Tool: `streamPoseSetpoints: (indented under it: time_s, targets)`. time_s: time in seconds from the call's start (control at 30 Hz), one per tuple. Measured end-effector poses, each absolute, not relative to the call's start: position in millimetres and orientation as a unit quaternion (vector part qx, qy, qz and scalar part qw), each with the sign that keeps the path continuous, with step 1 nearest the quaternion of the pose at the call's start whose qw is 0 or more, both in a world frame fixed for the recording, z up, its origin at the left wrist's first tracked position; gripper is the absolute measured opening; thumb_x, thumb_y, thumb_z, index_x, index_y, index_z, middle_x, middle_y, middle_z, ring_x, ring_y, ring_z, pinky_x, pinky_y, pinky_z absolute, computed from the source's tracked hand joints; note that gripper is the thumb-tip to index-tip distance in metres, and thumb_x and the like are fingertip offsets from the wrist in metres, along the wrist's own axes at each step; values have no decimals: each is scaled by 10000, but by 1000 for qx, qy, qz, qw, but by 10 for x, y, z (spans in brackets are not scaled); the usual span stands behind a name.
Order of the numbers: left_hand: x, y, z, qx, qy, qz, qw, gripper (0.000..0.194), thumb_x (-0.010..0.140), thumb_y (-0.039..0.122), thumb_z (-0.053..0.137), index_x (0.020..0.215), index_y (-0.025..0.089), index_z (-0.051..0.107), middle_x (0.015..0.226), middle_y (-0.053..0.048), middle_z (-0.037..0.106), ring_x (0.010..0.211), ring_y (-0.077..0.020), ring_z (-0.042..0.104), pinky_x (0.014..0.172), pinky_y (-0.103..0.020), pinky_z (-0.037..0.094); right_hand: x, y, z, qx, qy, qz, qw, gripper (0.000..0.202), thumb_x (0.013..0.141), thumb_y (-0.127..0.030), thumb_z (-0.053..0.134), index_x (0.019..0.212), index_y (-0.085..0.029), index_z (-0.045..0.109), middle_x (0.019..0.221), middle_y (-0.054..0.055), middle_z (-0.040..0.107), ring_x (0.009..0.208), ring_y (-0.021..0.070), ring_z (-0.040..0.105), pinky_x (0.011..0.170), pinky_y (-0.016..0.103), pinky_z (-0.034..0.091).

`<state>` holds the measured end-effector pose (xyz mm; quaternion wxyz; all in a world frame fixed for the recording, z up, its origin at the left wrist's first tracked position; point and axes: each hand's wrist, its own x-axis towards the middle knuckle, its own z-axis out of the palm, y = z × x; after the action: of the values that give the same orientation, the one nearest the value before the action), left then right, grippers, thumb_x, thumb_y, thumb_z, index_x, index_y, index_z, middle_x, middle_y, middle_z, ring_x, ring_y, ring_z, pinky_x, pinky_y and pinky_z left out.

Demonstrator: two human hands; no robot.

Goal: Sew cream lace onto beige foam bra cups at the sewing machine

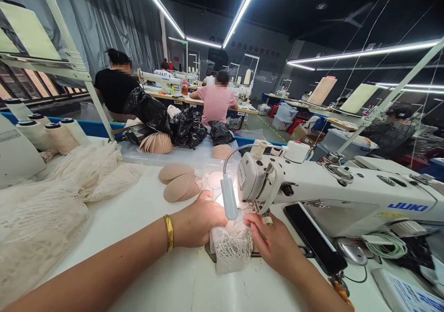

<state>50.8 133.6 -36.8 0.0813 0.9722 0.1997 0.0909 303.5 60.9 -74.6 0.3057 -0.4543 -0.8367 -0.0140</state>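
A piece of cream lace fabric (233,249) lies under the head of a white sewing machine (258,177), its lower end spread toward me on the table. My left hand (197,217), with a gold bracelet at the wrist, grips the fabric's left side with curled fingers. On the right edge, close by the needle area, my right hand (272,238) pinches the same fabric. A grey lamp (229,198) on a bent neck lights the spot and hides part of the needle and fabric. Stacked beige bra cups (181,187) rest just beyond my left hand.
Heaped cream lace (38,224) covers the table's left side, with thread cones (58,134) behind it. A black phone (314,238) lies below the machine arm, near coiled green cord (385,247). Black plastic bags (189,127) sit at the far edge. Co-workers sit beyond.
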Motion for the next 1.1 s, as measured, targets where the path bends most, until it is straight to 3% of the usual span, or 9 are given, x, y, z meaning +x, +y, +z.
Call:
streamPoseSetpoints:
  time_s: [0.1,0.17,0.27,0.37,0.47,0.63,0.8,0.93,1.1]
  targets:
    - [472,1287,-351,974,196,81,78,195,769,74,600,871,233,649,840,-4,653,823,-224,600,909,-422,358,3002,553,-708,-434,-857,27,277,220,1028,-144,421,1171,-239,557,899,42,729,802,237,668,758,393,551]
    - [478,1223,-337,968,234,71,53,146,789,147,632,908,230,649,890,-34,645,840,-253,595,870,-438,370,2965,525,-677,-393,-876,54,274,198,1053,-250,496,1249,-246,522,1041,67,734,948,256,678,856,427,542]
    - [534,1101,-307,946,323,23,20,138,830,316,650,875,187,629,883,-92,618,793,-283,562,802,-469,390,2893,524,-678,-361,-890,57,272,380,994,-411,673,1300,-258,508,1198,86,701,1100,280,631,941,449,515]
    - [580,1005,-276,935,351,-34,43,256,865,416,657,870,164,610,920,-111,616,830,-288,560,814,-474,408,2851,569,-751,-406,-883,34,235,111,1013,-243,610,1121,-247,586,965,33,697,918,237,622,827,377,517]
    - [550,975,-258,937,342,-29,69,337,839,447,708,1014,172,623,996,-104,608,868,-283,555,845,-466,398,2886,618,-821,-430,-877,-16,213,200,1012,-104,458,951,-232,599,817,24,633,787,216,581,692,315,478]
    - [464,1018,-215,951,298,-8,82,309,765,337,725,1012,191,611,1032,-111,602,937,-317,548,837,-454,361,3046,628,-716,-432,-859,-47,271,235,1009,-84,422,1016,-217,616,860,60,659,776,226,581,692,333,509]
    - [490,1086,-220,965,226,5,135,163,773,137,694,867,185,569,1039,-42,672,919,-255,598,859,-424,316,3231,594,-466,-437,-855,88,265,215,1047,-166,463,949,-233,642,991,81,679,973,248,637,824,365,567]
    - [521,1150,-340,974,200,35,105,306,586,-86,594,722,160,473,1002,8,690,818,-193,596,829,-402,280,3348,582,-378,-458,-855,176,167,247,1034,-201,529,825,-245,653,889,32,677,879,225,641,751,338,573]
    - [521,1260,-480,981,154,93,69,389,528,-115,535,773,187,525,834,46,665,763,-191,604,781,-381,260,3236,638,-523,-443,-799,306,266,310,1080,-371,496,967,-265,765,1020,32,766,949,226,712,831,347,590]
